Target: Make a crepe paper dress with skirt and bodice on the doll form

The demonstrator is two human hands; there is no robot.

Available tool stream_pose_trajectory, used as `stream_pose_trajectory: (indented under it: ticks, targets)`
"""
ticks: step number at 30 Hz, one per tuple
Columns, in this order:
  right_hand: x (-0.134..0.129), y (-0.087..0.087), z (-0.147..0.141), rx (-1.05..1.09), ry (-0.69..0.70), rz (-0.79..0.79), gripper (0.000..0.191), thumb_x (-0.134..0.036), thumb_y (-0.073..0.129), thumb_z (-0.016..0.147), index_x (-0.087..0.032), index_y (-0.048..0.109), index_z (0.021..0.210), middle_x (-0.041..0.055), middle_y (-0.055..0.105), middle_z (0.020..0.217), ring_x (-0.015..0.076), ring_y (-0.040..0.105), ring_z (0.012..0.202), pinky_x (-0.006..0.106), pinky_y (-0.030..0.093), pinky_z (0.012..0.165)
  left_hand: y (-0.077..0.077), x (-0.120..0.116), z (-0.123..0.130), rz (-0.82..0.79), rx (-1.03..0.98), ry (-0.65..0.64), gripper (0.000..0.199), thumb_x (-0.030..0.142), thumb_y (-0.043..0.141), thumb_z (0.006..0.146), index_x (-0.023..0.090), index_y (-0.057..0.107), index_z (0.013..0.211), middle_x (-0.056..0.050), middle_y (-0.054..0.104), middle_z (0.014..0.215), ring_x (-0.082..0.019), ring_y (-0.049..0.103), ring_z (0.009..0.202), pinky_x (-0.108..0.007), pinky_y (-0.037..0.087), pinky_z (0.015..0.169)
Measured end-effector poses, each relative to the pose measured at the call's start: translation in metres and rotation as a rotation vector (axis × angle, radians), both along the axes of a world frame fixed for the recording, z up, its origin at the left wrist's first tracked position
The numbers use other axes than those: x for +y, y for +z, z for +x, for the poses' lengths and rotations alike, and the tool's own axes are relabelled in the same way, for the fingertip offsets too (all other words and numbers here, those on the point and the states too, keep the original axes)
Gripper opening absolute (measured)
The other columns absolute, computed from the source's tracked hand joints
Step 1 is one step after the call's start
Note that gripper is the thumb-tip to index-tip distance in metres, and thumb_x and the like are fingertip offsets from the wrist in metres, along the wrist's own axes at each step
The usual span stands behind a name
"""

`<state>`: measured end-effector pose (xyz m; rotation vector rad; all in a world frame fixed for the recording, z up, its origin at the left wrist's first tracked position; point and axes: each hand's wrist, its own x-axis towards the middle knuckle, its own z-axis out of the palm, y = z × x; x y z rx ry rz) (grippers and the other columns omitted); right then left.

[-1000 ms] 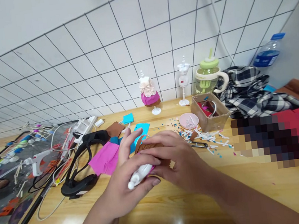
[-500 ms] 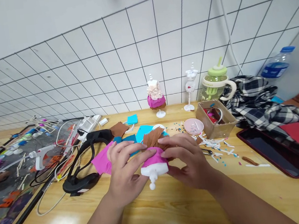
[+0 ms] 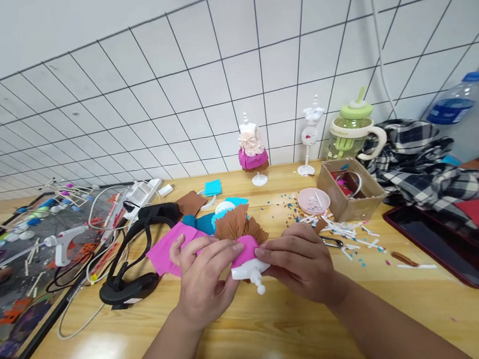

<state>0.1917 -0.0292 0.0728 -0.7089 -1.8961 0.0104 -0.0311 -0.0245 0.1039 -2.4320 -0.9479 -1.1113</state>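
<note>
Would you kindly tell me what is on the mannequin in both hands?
On the mannequin sits pink material, with pleated brown material fanning out beyond it. The left hand and right hand cover part of its sides; its underside is hidden.

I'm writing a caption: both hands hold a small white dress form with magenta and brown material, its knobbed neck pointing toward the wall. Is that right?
Not quite: in the head view, the knobbed neck of the white dress form points toward the wearer, not the wall. The rest stands.

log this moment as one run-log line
left hand: holds white dress form | right hand: holds same form | magenta wrap: on form
</note>
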Motion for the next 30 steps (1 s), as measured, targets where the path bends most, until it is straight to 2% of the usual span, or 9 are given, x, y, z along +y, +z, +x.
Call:
stream_pose_trajectory:
  ticks: [5,7,9,12,14,18,21,26,30]
  targets:
    - [-0.005,-0.001,0.0,-0.063,-0.034,0.13,0.029,-0.022,0.072,0.083,-0.025,0.069,0.111,-0.0014,0.077,0.095,0.0146,0.062,0.079,0.033,0.044,0.074,-0.004,0.001,-0.004,0.048,-0.064,-0.078,0.034,0.015,0.073,0.068,0.034,0.059,0.094,0.003,0.075,0.085,-0.024,0.055,0.086,-0.049,0.023,0.106]
    - [-0.008,0.0,-0.001,-0.062,-0.082,0.188,0.03,-0.019,0.071,0.083,-0.026,0.068,0.112,-0.0029,0.077,0.094,0.0137,0.063,0.077,0.033,0.043,0.076,-0.007,0.001,-0.002,0.083,-0.107,-0.069,0.036,0.015,0.075,0.067,0.034,0.059,0.094,0.002,0.074,0.093,-0.025,0.054,0.097,-0.048,0.023,0.107]
    - [-0.008,0.001,-0.001,0.015,-0.137,0.176,0.029,-0.019,0.069,0.084,-0.028,0.067,0.112,-0.0029,0.077,0.092,0.014,0.064,0.077,0.034,0.044,0.077,-0.011,0.001,0.004,0.069,-0.18,-0.033,0.05,0.017,0.079,0.064,0.033,0.058,0.107,-0.003,0.069,0.111,-0.027,0.05,0.112,-0.049,0.027,0.106]
    - [0.003,0.003,0.009,0.258,-0.195,0.02,0.022,-0.021,0.069,0.083,-0.029,0.069,0.104,0.0002,0.074,0.088,0.0175,0.065,0.08,0.037,0.046,0.078,-0.016,0.002,0.012,-0.058,-0.297,-0.031,0.081,0.02,0.083,0.062,0.032,0.045,0.132,-0.01,0.055,0.131,-0.031,0.047,0.121,-0.053,0.034,0.104]
    - [0.016,0.004,0.026,0.423,-0.221,-0.137,0.017,-0.024,0.073,0.08,-0.027,0.071,0.096,0.0018,0.073,0.089,0.0196,0.065,0.084,0.037,0.048,0.079,-0.016,0.001,0.014,-0.106,-0.362,-0.051,0.087,0.022,0.083,0.064,0.032,0.039,0.138,-0.01,0.052,0.131,-0.031,0.049,0.121,-0.056,0.035,0.105]
    - [0.041,0.005,0.073,0.825,-0.29,-0.394,0.026,-0.037,0.08,0.071,-0.022,0.072,0.09,0.0038,0.072,0.085,0.0203,0.067,0.077,0.036,0.052,0.071,-0.011,0.0,0.009,-0.215,-0.389,0.002,0.069,0.021,0.076,0.073,0.03,0.046,0.133,-0.009,0.053,0.131,-0.031,0.046,0.126,-0.056,0.032,0.109]
    - [0.045,0.011,0.1,0.968,-0.271,-0.439,0.033,-0.046,0.081,0.066,-0.019,0.071,0.082,0.0023,0.071,0.078,0.0172,0.065,0.068,0.032,0.051,0.067,-0.009,0.001,0.005,-0.375,-0.398,0.05,0.053,0.022,0.069,0.081,0.029,0.05,0.129,-0.009,0.052,0.133,-0.03,0.044,0.13,-0.053,0.032,0.111]
    - [0.032,0.026,0.103,0.73,-0.307,-0.597,0.03,-0.046,0.081,0.066,-0.02,0.07,0.073,-0.0004,0.067,0.067,0.0139,0.058,0.06,0.026,0.046,0.058,0.003,0.003,0.01,-0.695,-0.461,-0.081,0.035,0.031,0.059,0.09,0.029,0.056,0.125,-0.008,0.055,0.133,-0.027,0.046,0.131,-0.046,0.035,0.111]
    - [0.025,0.032,0.082,0.55,-0.332,-0.661,0.03,-0.047,0.08,0.067,-0.019,0.071,0.074,0.0017,0.068,0.072,0.0172,0.061,0.065,0.028,0.048,0.06,0.028,0.013,0.033,-1.02,-0.421,-0.154,0.043,0.044,0.051,0.094,0.029,0.052,0.134,-0.007,0.053,0.141,-0.028,0.044,0.134,-0.045,0.033,0.112]
